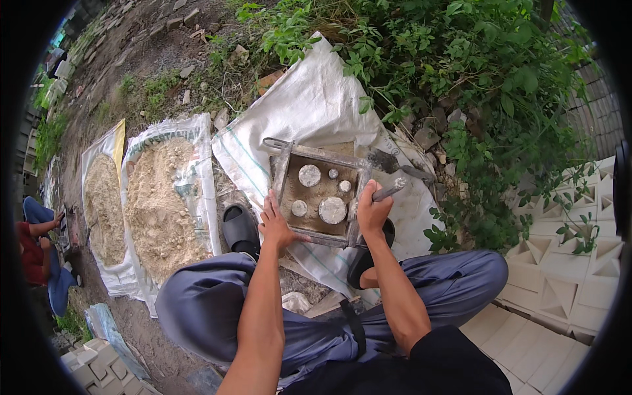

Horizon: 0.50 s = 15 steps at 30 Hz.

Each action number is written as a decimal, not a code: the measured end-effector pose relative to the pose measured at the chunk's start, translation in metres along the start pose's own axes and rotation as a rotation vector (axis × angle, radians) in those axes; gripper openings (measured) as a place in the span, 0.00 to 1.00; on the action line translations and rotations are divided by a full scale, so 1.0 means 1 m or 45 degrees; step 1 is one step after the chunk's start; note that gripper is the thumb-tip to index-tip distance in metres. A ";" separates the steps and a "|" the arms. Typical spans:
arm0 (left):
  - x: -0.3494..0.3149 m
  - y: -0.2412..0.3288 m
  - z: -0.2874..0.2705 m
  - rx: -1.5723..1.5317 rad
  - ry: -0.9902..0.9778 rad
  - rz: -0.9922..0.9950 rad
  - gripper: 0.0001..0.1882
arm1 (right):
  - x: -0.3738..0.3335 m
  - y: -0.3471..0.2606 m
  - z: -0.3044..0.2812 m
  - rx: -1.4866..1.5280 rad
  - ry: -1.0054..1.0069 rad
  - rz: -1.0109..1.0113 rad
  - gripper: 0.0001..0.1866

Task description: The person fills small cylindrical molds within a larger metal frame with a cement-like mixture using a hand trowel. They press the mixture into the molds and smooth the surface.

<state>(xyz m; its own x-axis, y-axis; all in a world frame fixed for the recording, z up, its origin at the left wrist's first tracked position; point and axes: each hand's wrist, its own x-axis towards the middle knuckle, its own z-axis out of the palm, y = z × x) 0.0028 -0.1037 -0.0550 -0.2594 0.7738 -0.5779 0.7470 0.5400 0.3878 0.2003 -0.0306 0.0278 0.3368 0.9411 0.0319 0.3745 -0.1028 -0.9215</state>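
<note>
Here between the knees, the square frame (326,156) is laid on a white sheet (309,85), five pale discs (332,210) ringed by brown sand (317,192)! Its lower-left corner is touched by the left hand (273,222), fingers spread; rightward, a dark rod (390,189) is clasped by the right hand (374,210).

We worked outdoors in soft daylight, on bare brown dirt ground (141,49) with tufts of grass (155,95) toward the upper left. Leafy green shrubs (461,59) crowded the upper right, and broken rubble (428,138) lay along their lower edge. To our right we had cream blocks (556,283) with triangular recesses; more pale blocks (102,368) were stacked at our lower left.
</note>
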 end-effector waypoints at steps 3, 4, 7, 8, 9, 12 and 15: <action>-0.001 0.001 -0.001 -0.006 0.012 0.010 0.89 | 0.003 0.003 -0.010 -0.072 0.150 -0.185 0.18; -0.001 0.001 0.000 0.000 0.007 0.012 0.89 | 0.001 0.002 -0.014 -0.114 0.210 -0.275 0.18; -0.001 0.006 0.000 0.002 0.045 0.064 0.90 | 0.001 0.029 -0.001 -0.210 0.182 -0.591 0.18; -0.001 0.003 0.000 0.024 0.012 0.026 0.89 | 0.002 0.023 -0.003 -0.134 0.025 -0.362 0.18; 0.000 0.000 0.000 0.046 -0.021 -0.013 0.89 | 0.006 0.016 -0.003 -0.130 0.023 -0.363 0.18; -0.002 -0.003 0.001 0.049 0.025 -0.002 0.89 | 0.003 -0.016 -0.012 -0.042 0.141 -0.100 0.16; -0.004 0.006 0.000 0.012 0.046 0.056 0.89 | -0.020 0.026 -0.013 -0.273 0.227 -0.607 0.16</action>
<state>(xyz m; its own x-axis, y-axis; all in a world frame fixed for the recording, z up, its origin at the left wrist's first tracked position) 0.0083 -0.1032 -0.0502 -0.2481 0.8081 -0.5342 0.7637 0.5024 0.4053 0.2149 -0.0563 0.0084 0.2207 0.8321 0.5088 0.6825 0.2409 -0.6900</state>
